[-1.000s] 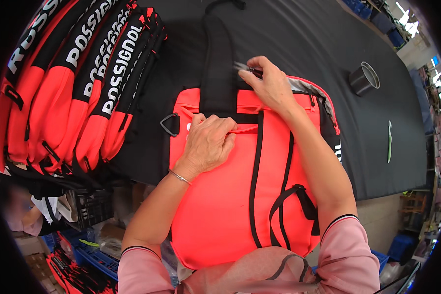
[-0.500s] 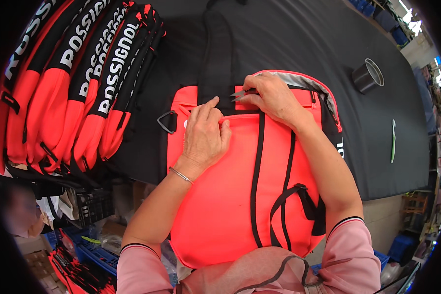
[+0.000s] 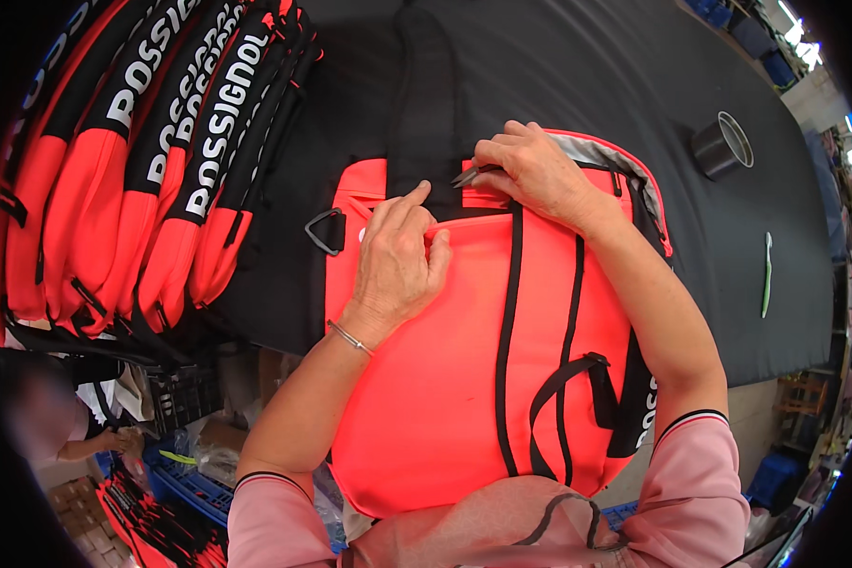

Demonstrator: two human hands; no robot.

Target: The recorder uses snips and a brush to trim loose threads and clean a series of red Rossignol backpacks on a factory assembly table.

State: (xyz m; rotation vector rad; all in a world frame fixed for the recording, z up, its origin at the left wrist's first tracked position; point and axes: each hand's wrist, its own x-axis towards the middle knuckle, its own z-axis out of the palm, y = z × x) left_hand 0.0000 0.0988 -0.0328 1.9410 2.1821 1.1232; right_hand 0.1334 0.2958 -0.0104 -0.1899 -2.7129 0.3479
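A bright coral-red bag (image 3: 426,379) with black straps lies in front of me, its near end against my body. On its upper part rests my left hand (image 3: 402,248), index finger stretched toward a wide black strap (image 3: 426,104), the other fingers loosely bent and holding nothing. My right hand (image 3: 540,175) is closed on small thread snips (image 3: 475,174), whose blades point left beside the strap's base. Under that hand the bag's grey-lined opening (image 3: 592,151) shows. A black triangular ring (image 3: 325,232) sticks out at the bag's left edge.
Several red and black bags (image 3: 151,180) stand packed together at the left. On the black-covered table (image 3: 625,76) are a dark metal cup (image 3: 722,147) and a green-and-white toothbrush (image 3: 766,275). Blue crates (image 3: 185,488) sit low at the left, near another person (image 3: 57,417).
The bag and my right arm have shifted slightly to the right in view. The snips have turned a little, still in my right hand. My left hand stays nearly in place.
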